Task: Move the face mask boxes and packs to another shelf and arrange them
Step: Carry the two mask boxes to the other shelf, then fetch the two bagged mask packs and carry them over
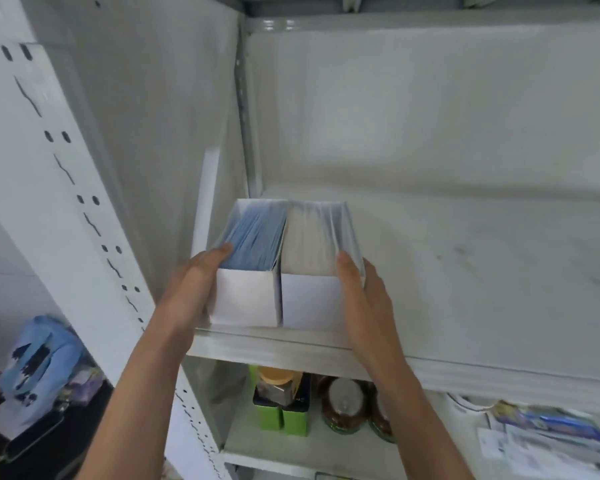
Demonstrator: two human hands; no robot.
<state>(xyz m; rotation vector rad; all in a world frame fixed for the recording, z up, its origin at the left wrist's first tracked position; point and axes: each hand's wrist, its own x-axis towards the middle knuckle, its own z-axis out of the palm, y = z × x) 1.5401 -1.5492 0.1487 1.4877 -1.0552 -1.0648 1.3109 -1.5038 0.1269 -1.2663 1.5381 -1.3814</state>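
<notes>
Two open boxes sit side by side on the shelf (465, 289) in the middle of the frame, right at its front edge. They touch each other. The blue mask box (246, 268) is on the left and is full of blue masks. The white mask box (314, 271) is on the right and is full of pale masks.

The left hand (196, 285) holds the outer side of the blue mask box, with its thumb hooked over the top edge. The right hand (362, 292) holds the outer side of the white mask box, thumb on top too. Both hands squeeze the pair together from the two sides.

It looks like the boxes are just being set down or lined up on this shelf. Next, the hands will likely need to push the pair back and to the left, close to the side wall (153, 133), so more boxes fit next to them. Then the hands can let go.

Below, in the lower middle of the frame, jars (343, 407) and green boxes (281, 420) stand on a lower shelf.
</notes>
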